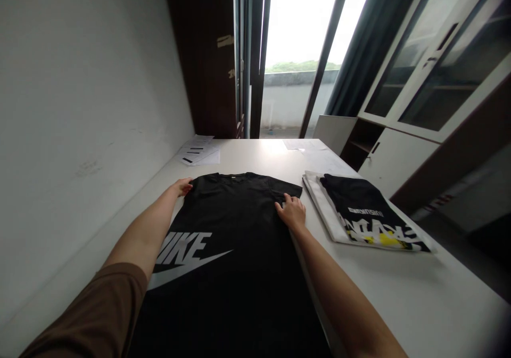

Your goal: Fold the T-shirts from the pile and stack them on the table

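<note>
A black T-shirt point(247, 273) lies spread on the white table, its neckline away from me and a grey printed logo across its front. At the far left shoulder, my left hand point(183, 187) holds the edge of the sleeve, fingers and thumb closed around it. My right hand point(293, 212) rests on the right side of the shirt just below the right sleeve, fingers apart and pressing lightly on the cloth. The lower part of the shirt runs out of view toward me.
Right of the shirt lies a stack of folded shirts point(361, 209), black over white. Papers point(202, 153) lie at the table's point(255, 158) far left, more papers point(305, 145) at its far end. A wall point(91, 107) borders the left; cabinets point(403, 150) stand on the right.
</note>
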Tool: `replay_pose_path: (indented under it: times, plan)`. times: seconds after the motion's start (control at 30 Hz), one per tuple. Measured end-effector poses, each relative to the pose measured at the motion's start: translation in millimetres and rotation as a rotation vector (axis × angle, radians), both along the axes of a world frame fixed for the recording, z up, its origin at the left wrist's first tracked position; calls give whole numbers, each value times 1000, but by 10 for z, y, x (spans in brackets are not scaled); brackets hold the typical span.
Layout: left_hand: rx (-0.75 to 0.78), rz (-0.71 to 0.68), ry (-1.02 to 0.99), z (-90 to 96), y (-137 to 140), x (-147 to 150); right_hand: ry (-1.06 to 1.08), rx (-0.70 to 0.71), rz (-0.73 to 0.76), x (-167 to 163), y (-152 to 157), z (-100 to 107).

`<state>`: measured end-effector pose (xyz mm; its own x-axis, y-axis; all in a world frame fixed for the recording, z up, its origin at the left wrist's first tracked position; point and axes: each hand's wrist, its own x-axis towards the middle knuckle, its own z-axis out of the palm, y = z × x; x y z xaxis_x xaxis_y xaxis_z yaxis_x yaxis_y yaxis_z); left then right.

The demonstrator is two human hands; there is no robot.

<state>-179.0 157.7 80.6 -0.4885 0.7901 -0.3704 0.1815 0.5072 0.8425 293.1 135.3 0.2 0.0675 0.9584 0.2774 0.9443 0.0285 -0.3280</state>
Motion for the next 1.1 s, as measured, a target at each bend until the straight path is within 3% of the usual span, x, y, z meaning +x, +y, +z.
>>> replay_pose_path:
  times: [0.13, 0.3, 0.47, 0.6, 0.77, 0.97, 1.1]
  plan:
    - [-52, -83, 37, -121, 188, -5, -7, 57, -12, -26, 14, -2]
    - [49, -278, -36, -174, 286, -27, 63, 132, -56, 39, 108, -54]
    - [135, -459, -110, -140, 288, -21, 82, 67, 7, 173, 237, -100]
    - [171, -656, 85, -191, 247, 89, 46, -29, 63, 253, 330, -135]
    - [121, -792, 365, -302, 270, 353, 77, 16, 64, 298, 366, -133]
    - [76, -766, 765, -389, 319, 594, 92, 21, 47, 288, 330, -94]
    - [5, -775, 885, -370, 322, 602, 99, 18, 50, 287, 321, -77]
